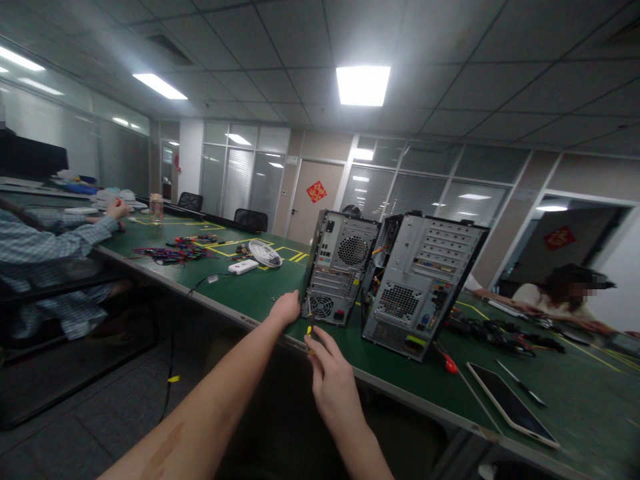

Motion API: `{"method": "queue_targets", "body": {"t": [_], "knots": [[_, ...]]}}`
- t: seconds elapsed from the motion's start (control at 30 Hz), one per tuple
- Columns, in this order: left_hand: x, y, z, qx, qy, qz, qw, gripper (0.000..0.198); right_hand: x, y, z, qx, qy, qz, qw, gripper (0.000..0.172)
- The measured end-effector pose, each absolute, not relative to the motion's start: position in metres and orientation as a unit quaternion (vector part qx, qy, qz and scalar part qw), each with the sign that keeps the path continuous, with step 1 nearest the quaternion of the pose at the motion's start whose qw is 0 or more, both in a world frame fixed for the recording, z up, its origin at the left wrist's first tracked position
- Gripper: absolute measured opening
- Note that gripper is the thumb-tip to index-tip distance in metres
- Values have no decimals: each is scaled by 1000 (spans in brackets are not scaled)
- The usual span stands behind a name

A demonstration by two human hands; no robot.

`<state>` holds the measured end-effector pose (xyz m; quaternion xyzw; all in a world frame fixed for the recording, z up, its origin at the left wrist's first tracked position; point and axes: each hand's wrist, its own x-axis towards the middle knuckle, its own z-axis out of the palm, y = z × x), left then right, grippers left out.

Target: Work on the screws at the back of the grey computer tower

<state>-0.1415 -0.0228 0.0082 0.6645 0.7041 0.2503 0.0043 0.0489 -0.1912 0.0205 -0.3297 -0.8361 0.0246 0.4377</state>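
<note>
Seemingly at the steadying stage, seen from the head camera: the left hand (pixel 285 309) presses against the bottom rear corner of the nearer computer case (pixel 343 257), upright on the green table (pixel 250 287); whether its fingers grip, I cannot tell. The right hand (pixel 333 377) pinches a small black-and-yellow tool (pixel 310 331) just beside that corner. Bringing the tool to the back panel needs a fine aim.

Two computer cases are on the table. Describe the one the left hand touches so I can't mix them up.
On the long green table, two computer cases stand side by side, backs to the camera. It is the left case, with the left hand at its bottom corner. Its round fan grille sits high, while the right case has its grille low, under rows of slots.
</note>
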Motion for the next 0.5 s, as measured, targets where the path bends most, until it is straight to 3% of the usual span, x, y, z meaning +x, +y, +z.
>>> {"method": "queue_targets", "body": {"t": [0.5], "knots": [[-142,-22,7,664,704,250,-3,27,50,-187,17,-309,-844,45,436,46]]}}
